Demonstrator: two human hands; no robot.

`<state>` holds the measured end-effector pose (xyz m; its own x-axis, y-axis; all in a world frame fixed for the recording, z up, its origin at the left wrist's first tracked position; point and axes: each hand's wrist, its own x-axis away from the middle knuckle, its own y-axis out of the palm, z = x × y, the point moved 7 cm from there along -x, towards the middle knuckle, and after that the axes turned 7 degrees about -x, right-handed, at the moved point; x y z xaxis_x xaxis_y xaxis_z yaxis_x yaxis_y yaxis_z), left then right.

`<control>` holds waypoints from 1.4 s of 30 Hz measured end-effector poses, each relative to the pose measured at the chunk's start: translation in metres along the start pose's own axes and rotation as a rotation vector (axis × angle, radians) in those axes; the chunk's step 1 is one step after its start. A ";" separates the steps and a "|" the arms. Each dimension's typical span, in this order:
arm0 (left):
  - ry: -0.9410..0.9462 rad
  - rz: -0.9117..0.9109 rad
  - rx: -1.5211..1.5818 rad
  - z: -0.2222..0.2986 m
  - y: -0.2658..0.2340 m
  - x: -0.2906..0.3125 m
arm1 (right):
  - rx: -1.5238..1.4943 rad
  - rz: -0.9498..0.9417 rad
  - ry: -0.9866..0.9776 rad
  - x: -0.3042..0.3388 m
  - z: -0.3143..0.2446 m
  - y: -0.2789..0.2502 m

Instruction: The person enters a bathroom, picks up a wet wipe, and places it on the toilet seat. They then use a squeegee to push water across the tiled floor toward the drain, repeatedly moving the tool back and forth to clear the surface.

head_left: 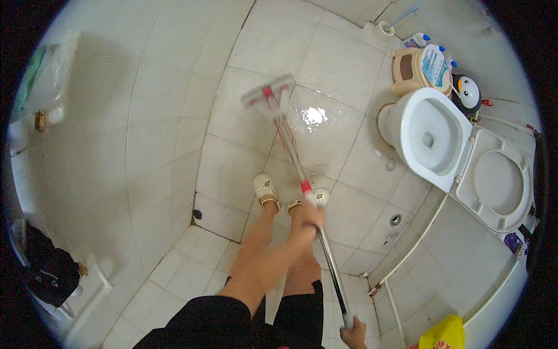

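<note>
A sponge mop with a metal pole (330, 250) and red fittings slants across the middle of the view. Its wide, flat, greyish head (273, 93), blurred, is on the wet floor tiles ahead of my feet. My left hand (311, 216) is wrapped round the pole just below a red collar, with the forearm reaching across from the left. At the pole's grey near end, by the lower edge, my right hand (353, 334) grips it; part of that hand is cut off. Cream clogs (265, 189) are on my feet, close beside the pole.
On the right stands a white toilet (433, 134) with its lid up. Near it are a beige stool (410, 70), bottles (415, 41), a penguin-shaped object (467, 93) and a brush holder (383, 28). A floor drain (396, 220) and wall pipes (415, 247) lie lower right.
</note>
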<state>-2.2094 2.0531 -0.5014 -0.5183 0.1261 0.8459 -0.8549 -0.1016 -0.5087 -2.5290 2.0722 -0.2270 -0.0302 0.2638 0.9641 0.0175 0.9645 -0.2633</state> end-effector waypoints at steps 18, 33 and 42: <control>0.063 0.069 0.316 -0.036 -0.145 -0.101 | 0.101 -0.121 -0.003 -0.020 -0.214 0.045; 0.019 -0.356 0.282 -0.026 0.113 0.014 | 0.597 0.147 -0.048 0.038 -0.014 -0.153; -0.420 -0.976 0.762 0.108 0.287 0.224 | 0.683 0.336 0.278 0.130 0.139 -0.275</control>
<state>-2.5687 1.9455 -0.4411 0.4690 0.1635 0.8680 -0.5734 -0.6911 0.4400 -2.6764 1.8429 -0.0340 0.1193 0.6150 0.7794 -0.6356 0.6504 -0.4159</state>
